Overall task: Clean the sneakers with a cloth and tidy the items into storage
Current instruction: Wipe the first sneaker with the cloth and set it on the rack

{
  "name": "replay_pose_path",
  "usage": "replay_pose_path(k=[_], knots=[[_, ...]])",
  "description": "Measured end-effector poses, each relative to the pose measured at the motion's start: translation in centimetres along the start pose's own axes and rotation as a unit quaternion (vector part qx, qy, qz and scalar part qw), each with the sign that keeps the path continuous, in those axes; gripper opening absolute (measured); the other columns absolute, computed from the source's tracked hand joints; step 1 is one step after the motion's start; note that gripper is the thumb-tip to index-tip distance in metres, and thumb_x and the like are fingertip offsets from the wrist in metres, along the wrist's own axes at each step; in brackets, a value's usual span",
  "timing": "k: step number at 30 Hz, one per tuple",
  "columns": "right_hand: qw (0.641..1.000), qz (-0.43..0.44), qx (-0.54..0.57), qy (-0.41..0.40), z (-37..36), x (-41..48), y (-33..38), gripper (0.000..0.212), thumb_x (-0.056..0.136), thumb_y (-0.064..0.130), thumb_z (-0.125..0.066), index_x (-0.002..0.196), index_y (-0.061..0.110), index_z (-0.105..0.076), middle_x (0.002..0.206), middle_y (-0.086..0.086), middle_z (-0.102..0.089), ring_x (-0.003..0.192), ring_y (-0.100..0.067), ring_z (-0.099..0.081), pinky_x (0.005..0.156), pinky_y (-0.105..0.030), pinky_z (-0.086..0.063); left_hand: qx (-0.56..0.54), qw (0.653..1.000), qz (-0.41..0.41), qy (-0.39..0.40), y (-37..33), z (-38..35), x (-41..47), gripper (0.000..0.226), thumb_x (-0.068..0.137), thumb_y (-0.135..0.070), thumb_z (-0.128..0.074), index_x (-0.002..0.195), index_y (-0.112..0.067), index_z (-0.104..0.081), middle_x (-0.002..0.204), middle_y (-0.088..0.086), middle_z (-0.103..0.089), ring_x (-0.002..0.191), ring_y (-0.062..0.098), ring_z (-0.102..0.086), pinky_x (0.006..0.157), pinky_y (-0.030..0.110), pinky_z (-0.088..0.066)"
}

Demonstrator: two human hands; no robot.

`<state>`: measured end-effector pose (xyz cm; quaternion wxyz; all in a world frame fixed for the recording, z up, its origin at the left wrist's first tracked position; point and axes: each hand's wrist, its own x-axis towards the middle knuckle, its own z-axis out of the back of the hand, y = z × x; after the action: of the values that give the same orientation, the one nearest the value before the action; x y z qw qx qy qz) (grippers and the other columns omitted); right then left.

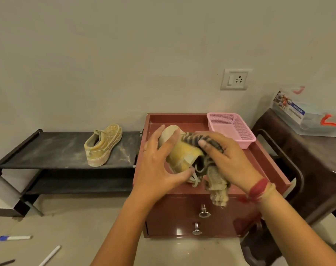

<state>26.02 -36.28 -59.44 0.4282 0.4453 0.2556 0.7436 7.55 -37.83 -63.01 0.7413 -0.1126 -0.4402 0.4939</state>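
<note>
- Reddish-brown two-drawer cabinet point(173, 214) with metal knobs stands against the wall; its rimmed top serves as a tray
- Worn yellow canvas sneaker point(184, 152) is held above the cabinet's top, tipped on its side, toe toward the wall, laces dangling at the near end
- Left hand point(159, 164) grips this sneaker; fingers wrap the toe and sole, thumb hooks near the heel opening
- Right hand point(226, 160) clutches a dark-and-beige striped, frayed cloth point(217, 187) and presses it onto the sneaker's upper; the cloth's loose end hangs over the cabinet's front edge
- Second dusty yellow sneaker point(103, 144) sits upright on the top tier of a black two-tier shoe rack point(57, 150), just left of the cabinet
- Pink perforated plastic basket point(226, 120) rests on the cabinet's far right corner
- White wall socket point(236, 79) is above the cabinet; a clear plastic box point(307, 116) sits on a dark brown table point(307, 160) to its right
- Blue-capped white marker point(14, 237) and white pen point(50, 255) lie on the floor, left of the cabinet
</note>
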Motion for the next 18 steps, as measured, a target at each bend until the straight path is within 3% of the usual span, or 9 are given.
replay_pose_path(k=[1, 3, 6, 9, 11, 13, 16, 18], knots=[[1.000, -0.015, -0.005, -0.010, 0.5, 0.1, 0.1, 0.028, 0.088, 0.034, -0.050, 0.109, 0.024, -0.066, 0.114, 0.011, -0.063, 0.110, -0.001, -0.056, 0.100, -0.030, -0.044, -0.007, 1.000, 0.006, -0.007, -0.4, -0.2, 0.1, 0.101, 0.061, -0.059, -0.076, 0.146, -0.040, -0.025, 0.152, -0.018, -0.022, 0.139, 0.002, -0.022, 0.110, 0.022, -0.027], [1.000, 0.009, -0.017, 0.009, 0.8, -0.5, 0.9, 0.027, 0.088, 0.035, -0.051, 0.111, 0.029, -0.064, 0.123, 0.014, -0.058, 0.120, 0.003, -0.048, 0.104, -0.020, -0.037, -0.053, 0.998, 0.021, -0.016, -1.0, -0.5, 0.3, 0.114, 0.058, -0.051, -0.084, 0.148, -0.038, -0.016, 0.140, -0.042, -0.018, 0.132, -0.013, -0.023, 0.104, 0.007, -0.024], [0.985, 0.062, -0.120, 0.106, 0.5, -1.2, 1.9, 0.030, 0.089, 0.042, -0.049, 0.114, 0.034, -0.063, 0.141, 0.016, -0.041, 0.130, 0.007, -0.034, 0.106, -0.009, -0.026, -0.088, 0.996, 0.016, -0.023, -1.1, -1.1, 0.3, 0.119, 0.059, -0.035, -0.087, 0.148, -0.039, -0.008, 0.126, -0.057, -0.015, 0.124, -0.021, -0.027, 0.096, 0.001, -0.027], [0.996, 0.023, -0.062, 0.062, 0.4, -0.7, 1.4, 0.025, 0.086, 0.036, -0.052, 0.109, 0.037, -0.062, 0.139, 0.012, -0.044, 0.128, 0.009, -0.035, 0.106, -0.009, -0.027, -0.075, 0.996, 0.011, -0.037, -1.5, -1.4, 0.4, 0.117, 0.059, -0.039, -0.086, 0.142, -0.049, -0.004, 0.127, -0.054, -0.014, 0.125, -0.016, -0.028, 0.097, 0.000, -0.026], [1.000, 0.003, -0.004, -0.008, 0.4, -0.3, 1.0, 0.024, 0.086, 0.034, -0.051, 0.108, 0.040, -0.058, 0.130, 0.009, -0.053, 0.124, 0.006, -0.042, 0.108, -0.021, -0.033, -0.064, 0.997, 0.018, -0.041, -1.8, -1.6, 0.5, 0.114, 0.059, -0.043, -0.085, 0.141, -0.049, -0.005, 0.128, -0.048, -0.015, 0.127, -0.010, -0.029, 0.099, 0.004, -0.025], [0.999, 0.009, -0.014, -0.037, 0.2, -0.6, 1.1, 0.023, 0.088, 0.035, -0.051, 0.108, 0.042, -0.058, 0.127, 0.009, -0.055, 0.123, 0.003, -0.044, 0.108, -0.029, -0.035, -0.060, 0.997, 0.023, -0.041, -1.7, -1.6, 0.6, 0.113, 0.059, -0.043, -0.085, 0.143, -0.044, -0.010, 0.128, -0.044, -0.020, 0.128, -0.004, -0.033, 0.099, 0.007, -0.027], [0.984, 0.096, -0.141, 0.059, -0.6, -1.8, 1.4, 0.029, 0.089, 0.042, -0.047, 0.112, 0.036, -0.063, 0.140, 0.014, -0.044, 0.134, -0.005, -0.034, 0.111, -0.026, -0.027, -0.087, 0.995, 0.024, -0.041, -0.9, -1.1, 0.2, 0.107, 0.057, -0.036, -0.086, 0.141, -0.040, -0.019, 0.126, -0.046, -0.029, 0.122, -0.007, -0.042, 0.096, 0.008, -0.036], [0.985, 0.086, -0.132, 0.073, -0.6, -1.5, 0.7, 0.032, 0.087, 0.046, -0.046, 0.111, 0.036, -0.064, 0.142, 0.015, -0.041, 0.136, -0.006, -0.032, 0.112, -0.029, -0.027, -0.091, 0.994, 0.030, -0.051, -0.7, -1.1, 0.1, 0.105, 0.057, -0.034, -0.087, 0.141, -0.033, -0.025, 0.129, -0.039, -0.034, 0.124, -0.003, -0.043, 0.100, 0.017, -0.040]])
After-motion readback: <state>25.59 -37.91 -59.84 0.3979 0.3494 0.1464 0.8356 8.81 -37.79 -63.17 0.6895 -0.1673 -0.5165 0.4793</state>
